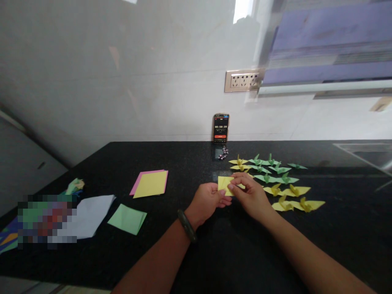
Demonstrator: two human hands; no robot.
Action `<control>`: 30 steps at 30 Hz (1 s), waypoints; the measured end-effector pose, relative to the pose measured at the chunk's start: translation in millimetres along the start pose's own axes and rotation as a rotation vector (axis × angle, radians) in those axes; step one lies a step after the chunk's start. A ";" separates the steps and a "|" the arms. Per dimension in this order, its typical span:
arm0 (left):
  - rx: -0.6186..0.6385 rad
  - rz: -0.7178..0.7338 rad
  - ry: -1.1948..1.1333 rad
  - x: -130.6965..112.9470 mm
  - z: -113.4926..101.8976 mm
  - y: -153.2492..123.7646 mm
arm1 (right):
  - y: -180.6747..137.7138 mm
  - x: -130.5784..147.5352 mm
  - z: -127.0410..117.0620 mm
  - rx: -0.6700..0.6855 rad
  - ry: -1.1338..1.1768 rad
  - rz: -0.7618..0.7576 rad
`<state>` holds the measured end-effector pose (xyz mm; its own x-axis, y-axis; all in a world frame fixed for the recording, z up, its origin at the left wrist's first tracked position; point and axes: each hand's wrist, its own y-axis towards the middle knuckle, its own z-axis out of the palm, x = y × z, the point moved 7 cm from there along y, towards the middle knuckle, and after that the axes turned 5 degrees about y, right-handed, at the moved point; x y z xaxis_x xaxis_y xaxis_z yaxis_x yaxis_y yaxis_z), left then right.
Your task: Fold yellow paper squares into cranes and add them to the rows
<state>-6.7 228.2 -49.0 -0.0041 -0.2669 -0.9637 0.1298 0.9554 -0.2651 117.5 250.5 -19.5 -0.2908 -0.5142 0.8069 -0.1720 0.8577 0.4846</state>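
A small folded sheet of yellow origami paper (pixel 224 183) is held between both hands above the dark countertop. My left hand (pixel 211 196) pinches its lower left side, thumb on top, with a dark bangle on the wrist. My right hand (pixel 246 192) closes thumb and fingers on the paper's right part and covers some of it. Just right of my hands stand rows of folded paper cranes, yellow ones (pixel 284 204) nearer and green ones (pixel 266 178) farther back. A few yellow cranes (pixel 239 162) sit behind my right hand, partly hidden by it.
To the left lie a stack of yellow and pink paper squares (pixel 150 184), a folded green paper (pixel 128 219) and white paper (pixel 96 214) beside a pixelated patch. A phone (pixel 221 128) showing a timer leans against the wall under a socket panel (pixel 241 81). A beaded strap (pixel 223 153) lies before it.
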 end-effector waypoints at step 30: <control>-0.187 0.250 -0.097 -9.9 -15.6 -2.0 | -17.2 -11.6 24.3 0.057 0.467 0.479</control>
<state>-22.3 230.9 -39.4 0.1005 -0.0237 -0.9947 -0.0695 0.9971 -0.0308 101.0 241.8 -45.4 0.0878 -0.0127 0.9961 -0.1781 0.9836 0.0282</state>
